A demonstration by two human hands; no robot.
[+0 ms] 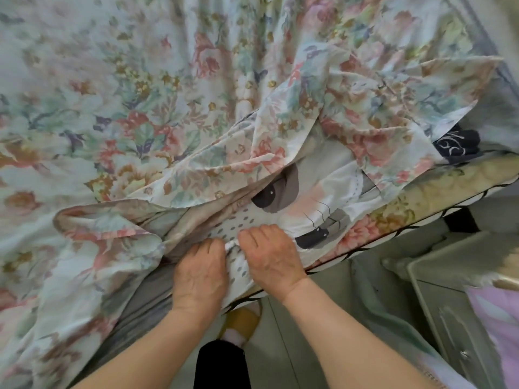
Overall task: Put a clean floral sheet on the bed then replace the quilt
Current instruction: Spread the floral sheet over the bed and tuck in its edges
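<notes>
The floral sheet lies spread and rumpled over most of the bed, its near edge folded back in loose flaps. Under that edge shows a white cloth with grey dots and a cartoon animal print, perhaps the quilt or a cover. My left hand and my right hand sit side by side at the bed's near edge, fingers curled down into a bunched fold of this dotted white cloth. The fingertips are hidden in the fabric.
The mattress side, flowered with dark piping, runs along the right. A grey under-layer shows below the sheet. A dark printed item lies at the right. A pale cabinet stands close by, and my slippered foot is on the floor.
</notes>
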